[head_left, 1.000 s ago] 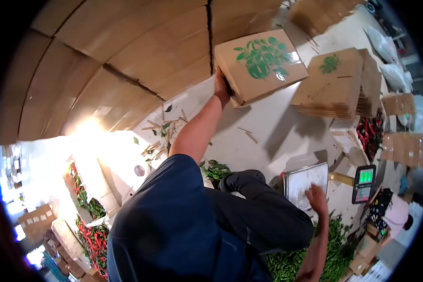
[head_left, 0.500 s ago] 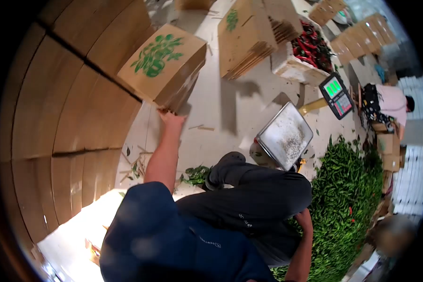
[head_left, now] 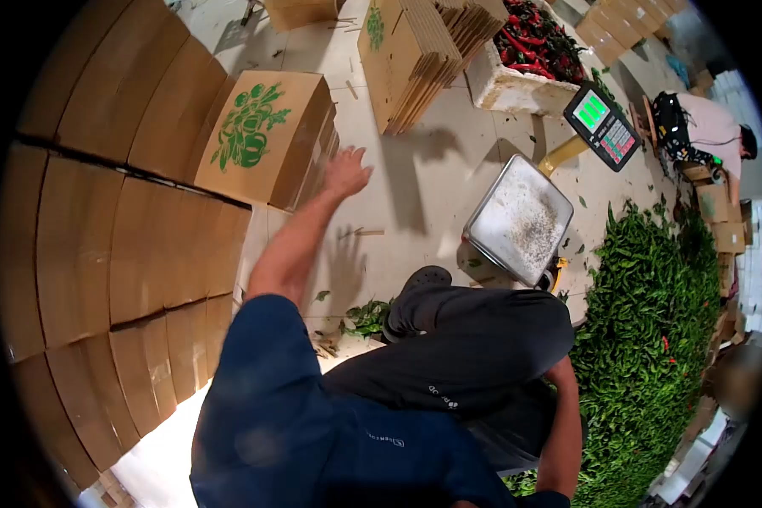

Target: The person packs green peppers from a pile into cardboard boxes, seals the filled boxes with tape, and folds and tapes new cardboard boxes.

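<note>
The box (head_left: 254, 140) is seen beside the stack (head_left: 76, 245), at the floor's (head_left: 415, 245) stack-side edge. The left hand (head_left: 347, 172) is held just beside it, fingers spread, nothing gripped. The right hand (head_left: 560, 371) is mostly hidden by the knee (head_left: 550, 322); its fingers cannot be judged. The box could be shifted if knocked; footing could be lost if the leaves (head_left: 367, 317) were stepped on.

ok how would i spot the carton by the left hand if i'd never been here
Find the wall of stacked cartons filling the view's left side. The carton sits at its upper right, just left of the left hand. Its large green print sets it apart from the wall's plain faces, its boxy shape from the flattened cartons farther right.
</note>
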Tool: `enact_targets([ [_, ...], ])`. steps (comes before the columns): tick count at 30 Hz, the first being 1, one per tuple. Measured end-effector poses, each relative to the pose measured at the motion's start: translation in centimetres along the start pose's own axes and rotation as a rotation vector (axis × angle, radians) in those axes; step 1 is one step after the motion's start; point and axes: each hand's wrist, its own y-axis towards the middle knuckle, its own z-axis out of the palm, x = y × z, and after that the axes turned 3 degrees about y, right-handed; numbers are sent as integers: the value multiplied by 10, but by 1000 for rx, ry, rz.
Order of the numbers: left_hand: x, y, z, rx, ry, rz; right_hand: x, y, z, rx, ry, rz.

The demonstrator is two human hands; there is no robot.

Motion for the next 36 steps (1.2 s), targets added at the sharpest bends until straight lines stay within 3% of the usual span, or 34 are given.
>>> enact_targets([
  [2, 26, -6, -49, 211, 1162, 443, 14, -8, -7, -86, 126, -56],
  [3, 34, -6, -52, 285, 1388, 521, 14, -6, -7, -131, 186, -82],
  [4, 41, -3, -44, 363, 1457, 488, 5, 0, -4, -162, 243, 0],
  [10, 53, 6, -30, 594, 1612, 401, 21, 6, -11, -190, 254, -124],
  [13, 76, -4, -30, 516, 1556, 471, 7, 14, -5, -154, 449, -103],
  [19, 84, -5, -20, 363, 1524, 455, 19, 0, -6, -212, 298, -114],
  [22, 111, 8, 12, 422, 1499, 408, 7, -7, -5, -146, 241, -154],
  [24, 84, 21, -2, 470, 1180, 273, -2, -5, -2, -194, 214, -156],
  [25, 25, 15, -39, 475, 873, 170, -11, -4, 4, -214, 202, -152],
  [26, -18, 13, -56, 476, 565, 72, -26, 2, 13, -203, 527, -74],
  [28, -47, 59, -47, 138, 192, 205, -5, 2, 0, -154, 429, -87],
  [32, -153, 126, -131, -261, -45, 105, 15, 11, -5, -168, 297, -93],
  [35, -141, 187, -126, -497, 140, 306, 22, 13, -7, -190, 220, -214],
  [36, -147, 184, -137, -318, 188, 214, 42, 6, -14, -214, 131, -220],
])
